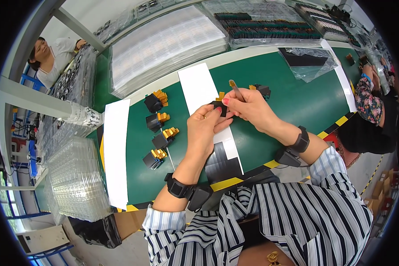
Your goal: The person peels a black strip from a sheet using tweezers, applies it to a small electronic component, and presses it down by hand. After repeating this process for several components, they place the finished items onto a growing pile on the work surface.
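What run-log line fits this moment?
left hand: holds black piece | right hand: holds slim tool | green table: black-gold stacks

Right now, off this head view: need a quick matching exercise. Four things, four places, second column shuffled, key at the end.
Things
1. Small black piece
2. Slim pen-like tool
3. Four black-and-gold stacks
4. Flat black sheet

Places
A. In a row on the green work surface, to the left of both hands
B. With clear plastic film, toward the far right of the surface
C. Pinched by the left hand
D. Gripped in the right hand

Pairs: 1-C; 2-D; 3-A; 4-B
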Action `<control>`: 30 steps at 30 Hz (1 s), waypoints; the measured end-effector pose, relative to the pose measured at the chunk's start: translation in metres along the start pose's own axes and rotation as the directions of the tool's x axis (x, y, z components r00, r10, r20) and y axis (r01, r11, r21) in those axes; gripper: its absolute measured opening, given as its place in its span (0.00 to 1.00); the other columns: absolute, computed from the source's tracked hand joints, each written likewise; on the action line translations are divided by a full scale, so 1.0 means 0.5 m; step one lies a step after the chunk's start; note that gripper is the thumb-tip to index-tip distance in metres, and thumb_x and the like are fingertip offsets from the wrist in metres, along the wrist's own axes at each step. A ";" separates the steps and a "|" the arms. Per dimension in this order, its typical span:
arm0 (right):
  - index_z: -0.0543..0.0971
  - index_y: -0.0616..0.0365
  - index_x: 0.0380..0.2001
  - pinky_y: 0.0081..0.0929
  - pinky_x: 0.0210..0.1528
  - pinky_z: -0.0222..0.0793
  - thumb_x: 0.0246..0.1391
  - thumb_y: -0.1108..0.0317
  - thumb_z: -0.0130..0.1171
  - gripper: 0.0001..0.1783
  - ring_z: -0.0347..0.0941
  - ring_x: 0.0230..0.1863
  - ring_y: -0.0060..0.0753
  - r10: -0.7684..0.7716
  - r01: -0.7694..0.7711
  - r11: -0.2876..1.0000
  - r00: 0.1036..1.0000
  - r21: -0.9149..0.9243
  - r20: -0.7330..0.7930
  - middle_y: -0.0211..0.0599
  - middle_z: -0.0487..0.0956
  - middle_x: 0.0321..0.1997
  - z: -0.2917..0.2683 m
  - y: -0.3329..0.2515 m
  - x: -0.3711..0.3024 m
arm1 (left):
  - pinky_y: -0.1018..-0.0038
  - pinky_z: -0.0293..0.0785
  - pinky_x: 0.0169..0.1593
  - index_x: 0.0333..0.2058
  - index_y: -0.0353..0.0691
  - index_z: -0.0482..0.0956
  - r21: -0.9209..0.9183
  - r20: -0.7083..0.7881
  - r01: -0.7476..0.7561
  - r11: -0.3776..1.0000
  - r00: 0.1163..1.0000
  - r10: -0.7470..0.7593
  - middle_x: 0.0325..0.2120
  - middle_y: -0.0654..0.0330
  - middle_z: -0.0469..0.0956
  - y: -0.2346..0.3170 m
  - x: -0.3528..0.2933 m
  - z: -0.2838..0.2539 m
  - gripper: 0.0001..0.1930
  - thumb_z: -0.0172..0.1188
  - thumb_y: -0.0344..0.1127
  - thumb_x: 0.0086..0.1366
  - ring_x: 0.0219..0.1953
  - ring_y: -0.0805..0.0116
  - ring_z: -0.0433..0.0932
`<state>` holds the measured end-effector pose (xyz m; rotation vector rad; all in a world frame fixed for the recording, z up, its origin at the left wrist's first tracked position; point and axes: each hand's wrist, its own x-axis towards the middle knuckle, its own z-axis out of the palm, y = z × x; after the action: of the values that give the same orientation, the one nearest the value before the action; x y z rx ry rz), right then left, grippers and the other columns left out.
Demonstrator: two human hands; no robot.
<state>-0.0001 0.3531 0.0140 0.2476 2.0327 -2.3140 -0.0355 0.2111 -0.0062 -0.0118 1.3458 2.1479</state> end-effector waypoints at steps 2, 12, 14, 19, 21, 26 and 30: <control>0.73 0.59 0.28 0.09 0.19 0.51 0.53 0.67 0.51 0.07 0.59 0.18 0.09 -0.005 0.005 1.000 1.000 -0.024 -0.007 0.24 0.70 0.19 -0.001 0.009 0.004 | 0.74 0.77 0.36 0.36 0.28 0.67 -0.023 0.013 -0.011 1.000 1.000 0.011 0.30 0.51 0.75 0.004 -0.001 0.002 0.08 0.47 0.24 0.58 0.33 0.60 0.78; 0.73 0.61 0.27 0.09 0.19 0.51 0.53 0.67 0.51 0.08 0.59 0.19 0.09 -0.029 0.027 0.998 0.998 -0.053 -0.049 0.24 0.72 0.20 -0.004 0.018 0.011 | 0.73 0.78 0.35 0.37 0.28 0.67 -0.025 0.000 -0.030 0.999 1.000 0.030 0.29 0.51 0.75 0.005 -0.003 0.004 0.08 0.47 0.24 0.58 0.33 0.59 0.78; 0.73 0.61 0.27 0.09 0.19 0.51 0.52 0.67 0.51 0.08 0.60 0.19 0.09 -0.029 0.026 0.998 0.998 -0.056 -0.052 0.24 0.72 0.20 -0.005 0.017 0.011 | 0.73 0.78 0.35 0.37 0.28 0.66 -0.025 -0.001 -0.034 0.999 0.999 0.034 0.29 0.51 0.76 0.006 -0.004 0.004 0.09 0.47 0.25 0.58 0.33 0.59 0.78; 0.73 0.61 0.27 0.09 0.20 0.52 0.52 0.67 0.51 0.08 0.60 0.19 0.09 -0.048 0.044 0.997 0.998 -0.067 -0.052 0.24 0.71 0.20 -0.004 0.017 0.010 | 0.73 0.78 0.35 0.38 0.28 0.66 -0.022 0.004 -0.036 0.999 0.999 0.037 0.29 0.51 0.76 0.007 -0.005 0.006 0.09 0.48 0.25 0.58 0.33 0.59 0.78; 0.73 0.62 0.27 0.10 0.20 0.53 0.52 0.67 0.51 0.08 0.60 0.20 0.10 -0.059 0.055 0.996 0.997 -0.065 -0.051 0.25 0.71 0.20 -0.003 0.015 0.007 | 0.73 0.78 0.34 0.38 0.29 0.66 -0.023 0.020 -0.050 0.998 0.999 0.051 0.30 0.50 0.76 0.006 -0.005 0.007 0.09 0.49 0.26 0.59 0.33 0.60 0.78; 0.73 0.63 0.28 0.10 0.21 0.54 0.52 0.67 0.51 0.09 0.60 0.20 0.10 -0.085 0.080 0.994 0.994 -0.077 -0.067 0.24 0.71 0.21 -0.003 0.020 0.008 | 0.73 0.78 0.33 0.38 0.30 0.66 -0.028 0.033 -0.063 0.998 0.997 0.064 0.31 0.50 0.76 0.011 -0.009 0.010 0.10 0.48 0.29 0.60 0.32 0.61 0.78; 0.72 0.67 0.30 0.12 0.27 0.62 0.51 0.70 0.48 0.09 0.68 0.26 0.16 -0.095 0.089 0.983 0.995 -0.159 -0.030 0.31 0.73 0.24 -0.007 0.014 0.002 | 0.74 0.78 0.32 0.38 0.31 0.66 0.023 -0.019 -0.098 0.995 0.995 0.099 0.31 0.50 0.75 0.001 0.001 -0.002 0.10 0.48 0.31 0.61 0.31 0.62 0.78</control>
<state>0.0000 0.3554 0.0068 0.1950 2.2774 -2.1979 -0.0366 0.2103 -0.0065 0.0422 1.4085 2.2197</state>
